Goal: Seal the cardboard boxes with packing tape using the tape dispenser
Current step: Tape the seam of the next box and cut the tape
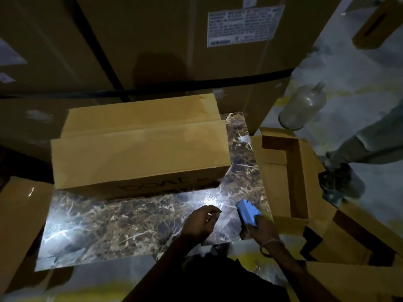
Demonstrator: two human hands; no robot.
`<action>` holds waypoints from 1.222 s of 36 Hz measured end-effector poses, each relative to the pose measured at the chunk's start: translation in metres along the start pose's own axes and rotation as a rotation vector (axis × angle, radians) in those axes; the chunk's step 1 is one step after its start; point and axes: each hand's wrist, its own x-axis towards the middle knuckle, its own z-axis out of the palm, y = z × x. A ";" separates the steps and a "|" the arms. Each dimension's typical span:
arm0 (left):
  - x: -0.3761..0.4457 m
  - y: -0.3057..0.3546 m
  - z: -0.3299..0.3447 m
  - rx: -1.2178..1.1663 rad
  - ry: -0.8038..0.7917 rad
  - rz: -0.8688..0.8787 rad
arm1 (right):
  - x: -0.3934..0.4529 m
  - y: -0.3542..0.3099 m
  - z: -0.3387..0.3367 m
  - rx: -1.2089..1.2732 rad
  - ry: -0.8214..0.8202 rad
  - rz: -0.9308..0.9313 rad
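Observation:
A long brown cardboard box point(139, 153) lies on a dark marble slab point(122, 223), its two top flaps folded shut with a bare seam running along the middle. My right hand point(263, 231) grips a blue tape dispenser point(247, 213) over the slab's near right corner, below and to the right of the box. My left hand point(201, 222) hovers just left of the dispenser with loosely curled fingers and holds nothing. An open empty cardboard box point(303, 171) stands to the right of the slab.
Large stacked cartons point(152, 44) with a white label point(244, 25) wall off the back. A clear glass bottle point(303, 107) lies at the right, beside another person's leg and shoe point(342, 182). Flat cardboard point(19, 225) lies at the left and near right.

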 end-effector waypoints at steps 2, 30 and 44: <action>0.002 0.003 0.000 -0.127 0.047 -0.099 | -0.004 -0.002 -0.027 0.139 -0.124 -0.079; -0.053 0.114 -0.154 -0.917 0.203 -0.249 | -0.062 -0.229 -0.215 0.203 -0.858 -0.780; -0.045 0.077 -0.296 -0.658 0.422 -0.079 | -0.067 -0.365 -0.156 0.374 -0.422 -0.916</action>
